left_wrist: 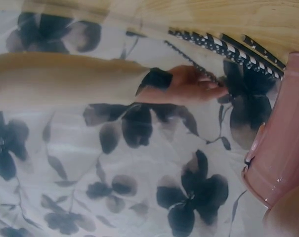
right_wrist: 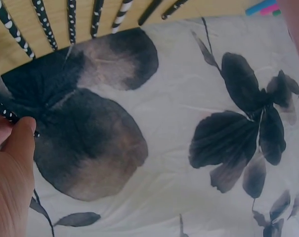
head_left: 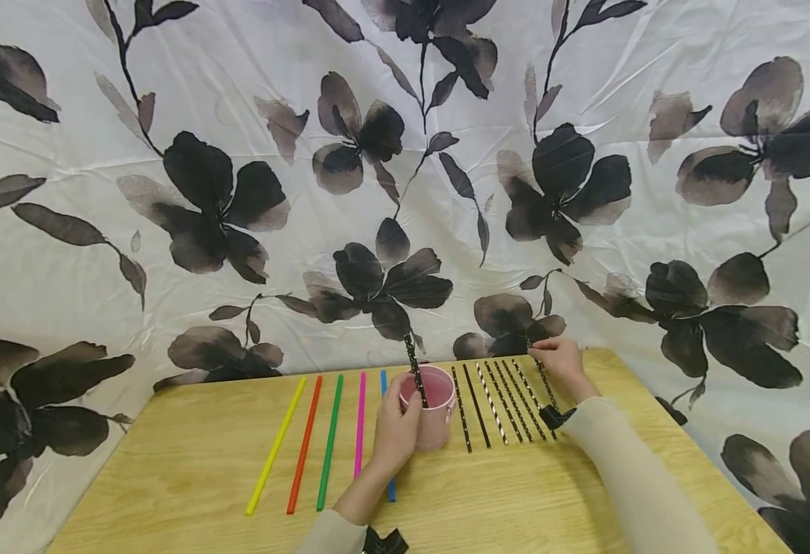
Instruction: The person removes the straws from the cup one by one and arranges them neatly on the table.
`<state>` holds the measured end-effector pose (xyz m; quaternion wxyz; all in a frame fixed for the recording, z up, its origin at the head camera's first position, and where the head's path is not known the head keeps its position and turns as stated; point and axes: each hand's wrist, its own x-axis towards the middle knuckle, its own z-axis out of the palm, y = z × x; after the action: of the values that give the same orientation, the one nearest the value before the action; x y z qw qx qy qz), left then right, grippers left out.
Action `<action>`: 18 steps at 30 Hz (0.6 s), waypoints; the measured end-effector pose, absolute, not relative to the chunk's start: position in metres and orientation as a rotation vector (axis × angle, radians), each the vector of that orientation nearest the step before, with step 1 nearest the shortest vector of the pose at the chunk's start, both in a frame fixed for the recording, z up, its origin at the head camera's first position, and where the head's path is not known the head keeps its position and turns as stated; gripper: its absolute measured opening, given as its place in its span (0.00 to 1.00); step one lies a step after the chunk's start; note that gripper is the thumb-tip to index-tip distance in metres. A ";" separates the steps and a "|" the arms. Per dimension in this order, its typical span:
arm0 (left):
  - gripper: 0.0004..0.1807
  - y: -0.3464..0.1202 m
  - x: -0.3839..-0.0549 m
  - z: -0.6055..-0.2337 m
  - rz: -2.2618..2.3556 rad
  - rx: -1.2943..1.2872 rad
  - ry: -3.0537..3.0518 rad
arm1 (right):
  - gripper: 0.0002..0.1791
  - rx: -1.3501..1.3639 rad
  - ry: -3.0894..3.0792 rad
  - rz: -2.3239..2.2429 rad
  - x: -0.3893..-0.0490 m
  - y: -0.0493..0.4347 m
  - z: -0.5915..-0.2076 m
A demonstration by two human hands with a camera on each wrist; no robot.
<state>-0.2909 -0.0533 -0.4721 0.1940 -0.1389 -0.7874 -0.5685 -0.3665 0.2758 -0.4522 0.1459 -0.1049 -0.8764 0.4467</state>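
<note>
My left hand [head_left: 396, 423] grips a small pink bucket [head_left: 434, 431] by its left side, thumb at the front rim. A black straw with white dots [head_left: 415, 365] leans up out of the bucket, its upper end to the left. At the right, my right hand [head_left: 562, 362] pinches another black dotted straw [head_left: 544, 377] near its far end, between thumb and fingers. That straw's tip [right_wrist: 37, 134] pokes out past the thumb in the right wrist view. Between bucket and right hand lies a row of black straws [head_left: 476, 406], some dotted, one striped, one plain.
Left of the bucket, straws lie apart: yellow [head_left: 276, 446], red [head_left: 304, 446], green [head_left: 330, 442], pink [head_left: 359, 423] and blue [head_left: 392, 491], the last two partly behind my left arm. A flowered cloth [head_left: 446, 177] hangs behind the wooden table [head_left: 190, 454].
</note>
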 end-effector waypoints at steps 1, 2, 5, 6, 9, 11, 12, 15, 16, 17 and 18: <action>0.17 -0.054 -0.291 -0.473 -1.595 -0.390 -2.208 | 0.14 -0.301 -2.530 1.272 -0.366 0.276 -0.455; 0.16 -0.054 -0.291 -0.474 -1.592 -0.388 -2.211 | 0.13 -0.299 -2.532 1.260 -0.366 0.276 -0.458; 0.16 -0.053 -0.291 -0.475 -1.589 -0.382 -2.217 | 0.12 -0.294 -2.530 1.232 -0.365 0.277 -0.463; 0.16 -0.053 -0.292 -0.475 -1.589 -0.379 -2.218 | 0.13 -0.286 -2.537 1.223 -0.365 0.277 -0.465; 0.16 -0.053 -0.292 -0.476 -1.590 -0.375 -2.219 | 0.13 -0.304 -2.542 1.260 -0.364 0.278 -0.468; 0.16 -0.053 -0.291 -0.476 -1.599 -0.379 -2.216 | 0.13 -0.324 -2.550 1.265 -0.363 0.279 -0.471; 0.16 -0.053 -0.291 -0.476 -1.601 -0.382 -2.217 | 0.13 -0.339 -2.550 1.254 -0.363 0.279 -0.472; 0.16 -0.054 -0.290 -0.475 -1.608 -0.382 -2.215 | 0.13 -0.384 -2.553 1.221 -0.364 0.280 -0.476; 0.16 -0.054 -0.290 -0.474 -1.607 -0.380 -2.212 | 0.13 -0.392 -2.558 1.206 -0.365 0.280 -0.478; 0.16 -0.054 -0.290 -0.475 -1.605 -0.380 -2.212 | 0.12 -0.401 -2.563 1.198 -0.366 0.281 -0.479; 0.16 -0.054 -0.290 -0.475 -1.605 -0.379 -2.213 | 0.13 -0.402 -2.568 1.194 -0.366 0.281 -0.480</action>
<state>-0.2896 -0.0540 -0.4745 0.1899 -0.1348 -0.7872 -0.5710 -0.3660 0.2806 -0.4801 0.1403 -0.1392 -0.8889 0.4132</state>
